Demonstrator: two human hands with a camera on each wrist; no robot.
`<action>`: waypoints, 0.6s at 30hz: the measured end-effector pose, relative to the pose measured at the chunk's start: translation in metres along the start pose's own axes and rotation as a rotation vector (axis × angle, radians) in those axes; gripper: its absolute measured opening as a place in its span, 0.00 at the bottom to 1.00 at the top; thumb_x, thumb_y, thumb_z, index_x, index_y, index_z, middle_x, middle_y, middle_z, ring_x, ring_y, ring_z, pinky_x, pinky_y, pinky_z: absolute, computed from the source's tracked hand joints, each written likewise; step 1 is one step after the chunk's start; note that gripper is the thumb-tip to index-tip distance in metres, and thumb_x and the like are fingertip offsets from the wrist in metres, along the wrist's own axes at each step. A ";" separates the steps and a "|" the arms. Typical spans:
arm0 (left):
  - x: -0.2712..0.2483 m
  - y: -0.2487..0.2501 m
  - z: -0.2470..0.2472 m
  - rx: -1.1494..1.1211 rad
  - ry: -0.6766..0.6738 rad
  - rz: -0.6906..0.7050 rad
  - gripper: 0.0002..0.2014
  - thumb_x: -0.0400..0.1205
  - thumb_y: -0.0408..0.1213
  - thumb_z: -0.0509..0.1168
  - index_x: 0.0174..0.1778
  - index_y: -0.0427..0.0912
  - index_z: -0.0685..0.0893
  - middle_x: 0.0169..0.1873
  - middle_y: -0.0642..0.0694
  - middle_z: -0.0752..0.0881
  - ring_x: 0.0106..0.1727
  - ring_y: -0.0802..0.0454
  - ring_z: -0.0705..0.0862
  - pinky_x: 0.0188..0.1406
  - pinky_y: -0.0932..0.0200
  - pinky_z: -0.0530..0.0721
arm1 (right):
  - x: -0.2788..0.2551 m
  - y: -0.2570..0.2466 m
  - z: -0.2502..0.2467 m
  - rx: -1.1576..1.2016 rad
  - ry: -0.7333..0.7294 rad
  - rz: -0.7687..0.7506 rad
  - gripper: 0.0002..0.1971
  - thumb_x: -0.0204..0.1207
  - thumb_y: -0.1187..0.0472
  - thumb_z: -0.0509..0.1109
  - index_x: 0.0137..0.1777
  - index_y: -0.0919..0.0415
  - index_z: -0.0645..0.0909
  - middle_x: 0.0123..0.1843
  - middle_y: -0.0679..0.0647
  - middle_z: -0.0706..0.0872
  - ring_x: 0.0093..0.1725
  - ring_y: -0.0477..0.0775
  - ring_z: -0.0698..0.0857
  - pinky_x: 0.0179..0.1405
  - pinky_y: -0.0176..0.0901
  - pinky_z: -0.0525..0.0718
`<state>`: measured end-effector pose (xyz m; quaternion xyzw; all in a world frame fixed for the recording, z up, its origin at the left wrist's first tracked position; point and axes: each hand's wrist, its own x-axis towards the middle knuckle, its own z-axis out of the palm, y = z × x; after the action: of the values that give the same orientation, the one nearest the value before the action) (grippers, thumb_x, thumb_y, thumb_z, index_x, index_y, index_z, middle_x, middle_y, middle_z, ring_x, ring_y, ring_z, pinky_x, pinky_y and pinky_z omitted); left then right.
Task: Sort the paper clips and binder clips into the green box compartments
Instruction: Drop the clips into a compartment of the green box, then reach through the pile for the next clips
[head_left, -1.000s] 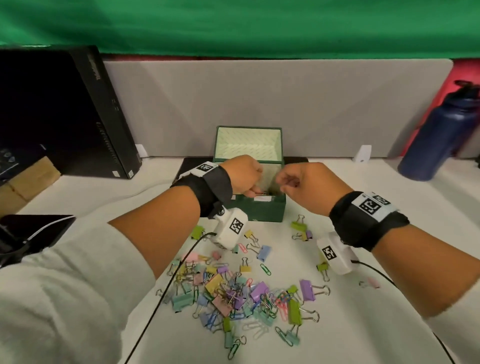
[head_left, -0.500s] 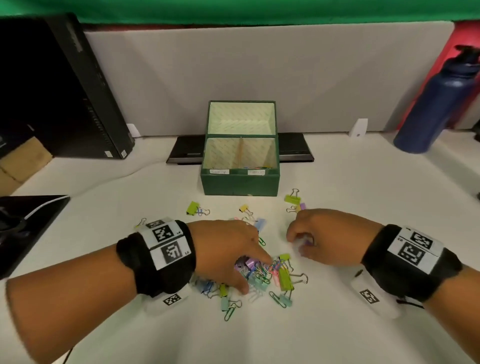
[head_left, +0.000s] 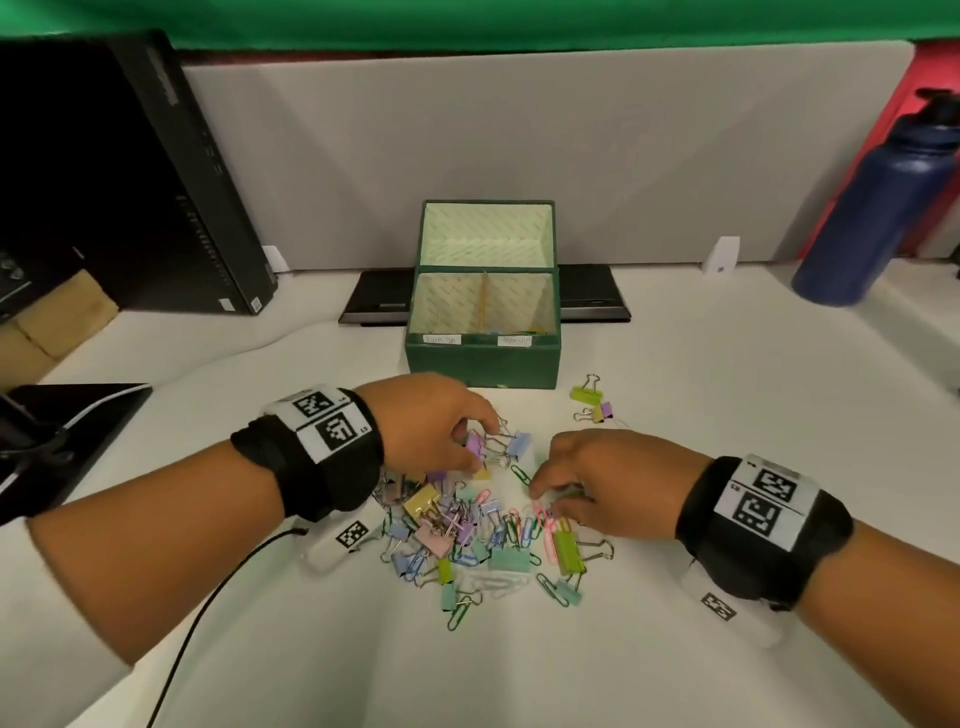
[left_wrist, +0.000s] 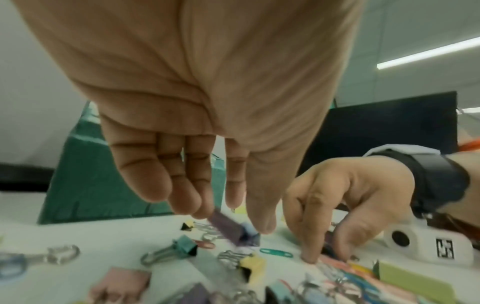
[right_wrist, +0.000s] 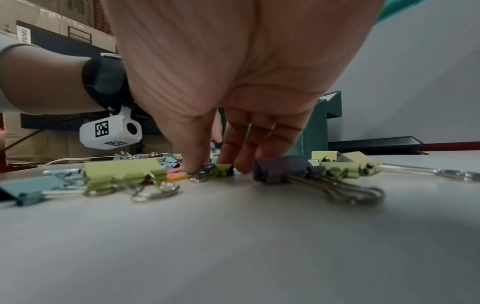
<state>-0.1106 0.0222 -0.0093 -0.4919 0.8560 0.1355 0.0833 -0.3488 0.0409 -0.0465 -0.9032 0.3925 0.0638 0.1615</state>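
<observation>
The green box (head_left: 483, 358) stands open at the middle back, and a divider splits it into a left and a right compartment. A few clips show in the right one. In front of it lies a pile of pastel binder clips and paper clips (head_left: 467, 530). My left hand (head_left: 470, 441) is at the pile's far edge. Thumb and fingers pinch a purple binder clip (left_wrist: 228, 228), tilted just above the table. My right hand (head_left: 543, 493) is on the pile's right side. Its thumb and fingers close on a small green binder clip (right_wrist: 223, 169) that lies on the table.
A few loose binder clips (head_left: 587, 400) lie right of the box. A blue bottle (head_left: 878, 208) stands far right, a black computer case (head_left: 156, 182) far left. A flat black device (head_left: 379, 296) lies behind the box. A black pad with a cable (head_left: 67, 415) sits at the left edge.
Both hands came down from above the box to the pile. In the last half second the left hand moved forward to the pile's far edge and took the purple binder clip.
</observation>
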 end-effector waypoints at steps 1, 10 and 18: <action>-0.001 0.002 0.000 0.052 -0.001 0.003 0.19 0.79 0.57 0.69 0.66 0.64 0.80 0.49 0.58 0.79 0.49 0.55 0.81 0.46 0.58 0.79 | 0.000 -0.001 0.000 0.001 0.002 -0.005 0.17 0.83 0.45 0.65 0.71 0.36 0.79 0.56 0.40 0.78 0.53 0.45 0.80 0.54 0.43 0.83; -0.009 0.046 0.027 0.206 -0.167 0.152 0.31 0.71 0.72 0.67 0.65 0.57 0.81 0.52 0.55 0.76 0.54 0.52 0.79 0.52 0.48 0.84 | 0.001 -0.002 0.001 0.053 -0.027 0.008 0.10 0.82 0.53 0.69 0.61 0.42 0.85 0.50 0.43 0.84 0.47 0.46 0.82 0.51 0.46 0.84; -0.010 0.039 0.024 0.016 -0.173 0.138 0.23 0.72 0.62 0.73 0.53 0.57 0.72 0.45 0.58 0.79 0.43 0.56 0.80 0.45 0.52 0.85 | 0.002 0.001 0.002 0.091 0.067 0.022 0.05 0.82 0.54 0.68 0.54 0.47 0.84 0.49 0.43 0.82 0.50 0.48 0.80 0.53 0.46 0.82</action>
<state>-0.1388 0.0569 -0.0236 -0.4173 0.8786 0.1761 0.1513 -0.3483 0.0396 -0.0488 -0.8921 0.4103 0.0175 0.1886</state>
